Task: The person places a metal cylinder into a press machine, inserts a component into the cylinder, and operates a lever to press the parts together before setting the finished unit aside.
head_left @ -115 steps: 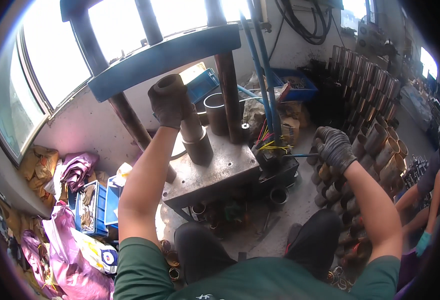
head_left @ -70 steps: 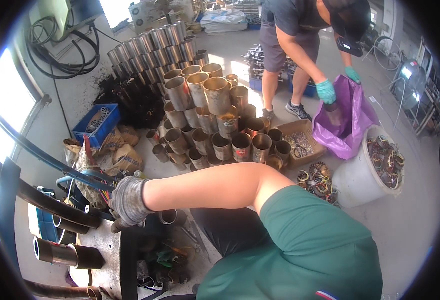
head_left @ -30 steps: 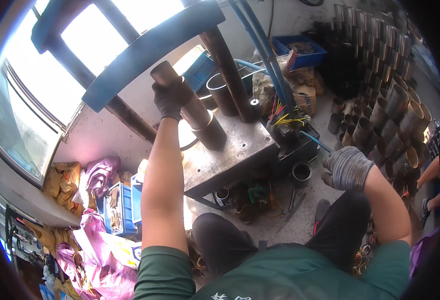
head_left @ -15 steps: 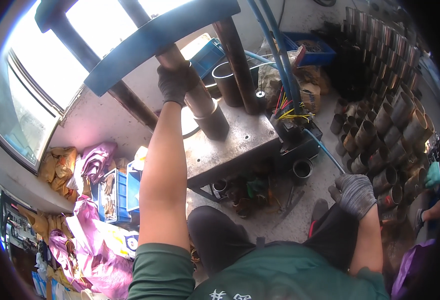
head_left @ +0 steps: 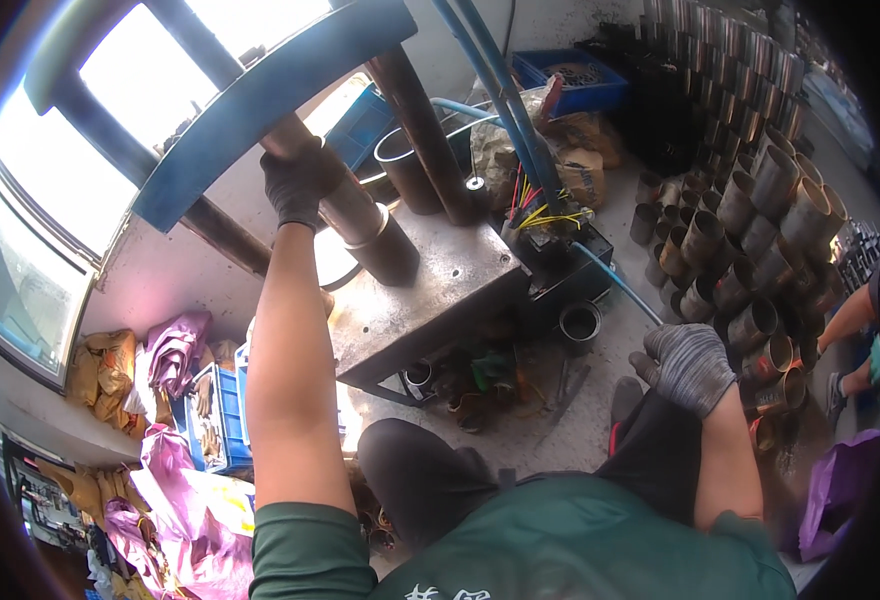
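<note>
My left hand (head_left: 295, 183), in a dark work glove, is closed around the upper part of a metal cylinder (head_left: 353, 208), just under the ram of a blue-topped press (head_left: 280, 95). The cylinder stands tilted in the picture, its lower end meeting a darker metal tube (head_left: 392, 256) on the steel press table (head_left: 430, 290). My right hand (head_left: 688, 368), in a grey knitted glove, is closed on the near end of a thin blue lever (head_left: 620, 284). That lever runs to a dark control box with coloured wires (head_left: 552, 217). My left fingertips are partly hidden behind the cylinder.
A wide tube (head_left: 410, 178) stands behind the press column. Many rusty tubes (head_left: 735, 275) are stacked on the floor at right, where another person's arm (head_left: 848, 318) shows. Blue crates (head_left: 222, 420) and purple sacks (head_left: 185, 500) lie at left; a short tube (head_left: 580, 325) stands below the lever.
The whole view has shifted, so the press and tubes sit further left in the picture. Both my hands keep their holds. More of the other person's arm shows at right.
</note>
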A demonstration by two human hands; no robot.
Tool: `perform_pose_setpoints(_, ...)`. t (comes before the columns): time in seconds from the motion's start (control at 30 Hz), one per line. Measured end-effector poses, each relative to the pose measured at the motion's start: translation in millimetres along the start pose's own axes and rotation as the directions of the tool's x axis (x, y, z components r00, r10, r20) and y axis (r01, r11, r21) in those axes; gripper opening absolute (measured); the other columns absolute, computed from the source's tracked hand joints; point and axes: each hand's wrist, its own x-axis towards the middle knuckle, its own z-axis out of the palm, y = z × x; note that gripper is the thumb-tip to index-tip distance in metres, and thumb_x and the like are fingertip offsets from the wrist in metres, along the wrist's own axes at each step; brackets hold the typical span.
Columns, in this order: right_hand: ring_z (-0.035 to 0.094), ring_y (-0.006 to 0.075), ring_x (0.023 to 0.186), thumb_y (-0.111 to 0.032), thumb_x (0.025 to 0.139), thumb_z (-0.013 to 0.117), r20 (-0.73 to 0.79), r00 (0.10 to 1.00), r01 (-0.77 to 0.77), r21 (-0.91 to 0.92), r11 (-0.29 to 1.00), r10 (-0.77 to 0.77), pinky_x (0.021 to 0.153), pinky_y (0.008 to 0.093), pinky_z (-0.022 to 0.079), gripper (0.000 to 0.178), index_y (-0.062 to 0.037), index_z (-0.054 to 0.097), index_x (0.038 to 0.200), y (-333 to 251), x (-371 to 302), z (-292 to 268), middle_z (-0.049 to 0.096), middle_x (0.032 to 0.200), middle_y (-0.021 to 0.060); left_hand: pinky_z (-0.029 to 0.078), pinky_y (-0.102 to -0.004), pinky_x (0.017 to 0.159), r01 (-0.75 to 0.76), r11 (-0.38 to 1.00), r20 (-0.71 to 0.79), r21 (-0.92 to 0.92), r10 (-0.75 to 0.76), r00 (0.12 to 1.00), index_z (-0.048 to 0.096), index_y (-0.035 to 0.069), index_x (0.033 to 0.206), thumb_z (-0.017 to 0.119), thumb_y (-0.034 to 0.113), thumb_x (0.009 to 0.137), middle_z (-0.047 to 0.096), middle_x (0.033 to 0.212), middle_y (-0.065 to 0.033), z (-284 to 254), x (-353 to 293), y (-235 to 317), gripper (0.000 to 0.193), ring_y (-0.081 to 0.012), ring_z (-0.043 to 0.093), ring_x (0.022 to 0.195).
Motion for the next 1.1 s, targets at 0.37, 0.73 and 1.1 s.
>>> perform_pose_setpoints(0.37,0.071,0.0368,0.075,-0.040,0.092,0.062,-0.070,0.995,0.080,0.066,0.995,-0.075,0.071,0.0478,0.057,0.035,-0.0093,0.074,0.082,20,-1,8,0.072,0.076,0.0157,0.057,-0.0363,0.089,-0.082,0.908,0.009,-0.411,0.094,0.996,0.058,-0.008,0.121,0.086,0.033,0.084,0.071,0.107,-0.0150,47,70,-116,0.061,-0.0267,0.068,0.094)
perform_pose_setpoints(0.73,0.069,0.0351,0.061,-0.040,0.087,0.064,-0.089,0.992,0.098,0.135,0.986,-0.087,0.057,0.0482,0.055,0.038,-0.0087,0.072,0.068,24,-7,8,0.067,0.062,0.0149,0.056,-0.0390,0.096,-0.024,0.974,-0.048,-0.223,0.014,0.999,0.059,-0.007,0.132,0.087,0.051,0.081,0.070,0.124,-0.0203,57,107,-154,0.082,-0.0302,0.069,0.105)
perform_pose_setpoints(1.1,0.072,0.0314,0.068,-0.025,0.080,0.065,0.001,0.988,0.157,0.091,0.983,-0.157,0.055,0.0467,0.054,0.020,-0.0117,0.081,0.077,27,-6,2,0.076,0.075,0.0098,0.055,-0.0378,0.098,-0.093,0.995,-0.199,-0.047,0.082,0.977,0.059,-0.006,0.132,0.087,0.050,0.080,0.070,0.124,-0.0195,64,47,-122,0.081,-0.0303,0.068,0.106)
